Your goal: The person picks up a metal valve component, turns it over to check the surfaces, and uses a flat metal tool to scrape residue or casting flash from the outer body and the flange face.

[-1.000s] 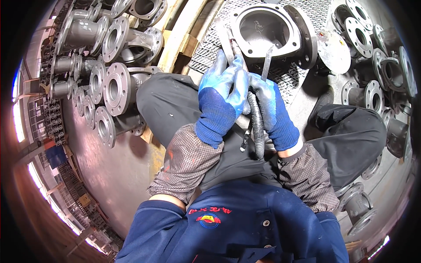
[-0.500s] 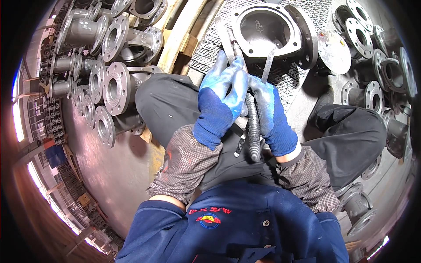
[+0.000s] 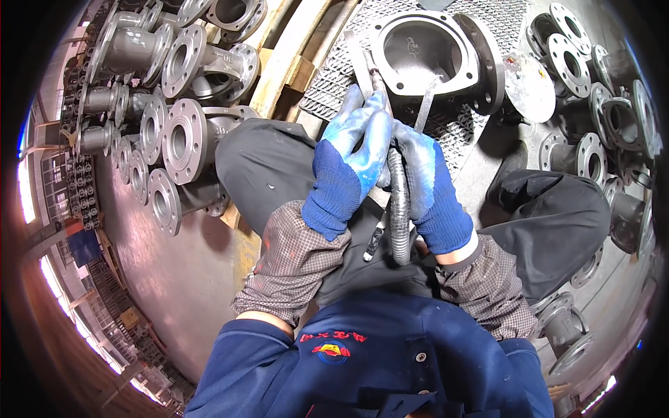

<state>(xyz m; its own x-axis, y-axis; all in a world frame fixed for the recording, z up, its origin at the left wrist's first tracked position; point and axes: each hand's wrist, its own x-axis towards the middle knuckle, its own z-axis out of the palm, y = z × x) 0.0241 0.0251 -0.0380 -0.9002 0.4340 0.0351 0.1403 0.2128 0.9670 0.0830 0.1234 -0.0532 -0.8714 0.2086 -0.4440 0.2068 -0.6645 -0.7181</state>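
My left hand (image 3: pixel 354 150), in a blue coated glove, closes round a slim tool with a narrow shaft (image 3: pixel 376 78) pointing away from me. Beside it, my right gloved hand (image 3: pixel 421 167) is closed at the tool's rear, where a ribbed hose (image 3: pixel 399 216) hangs toward my lap. A flat metal strip (image 3: pixel 424 106) sticks out past my right fingers to the near rim of a grey valve body casting (image 3: pixel 463 75). This casting has a wide, roughly square opening facing up and a dark round side flange (image 3: pixel 490 66). My fingers hide most of the tool's body.
Under the casting lies a metal mesh surface (image 3: pixel 327 90). Wooden pallet boards (image 3: pixel 296 49) run along its left. Flanged castings (image 3: pixel 185 139) are stacked at left, and more castings (image 3: pixel 592 157) at right. A spattered pale disc (image 3: pixel 529 87) leans near the casting. My bent knees (image 3: pixel 557 209) flank the work.
Both hands have shifted slightly toward me, the left one also a little to the left. The hose and a loose dark end beside it have swung slightly. The grip looks the same.
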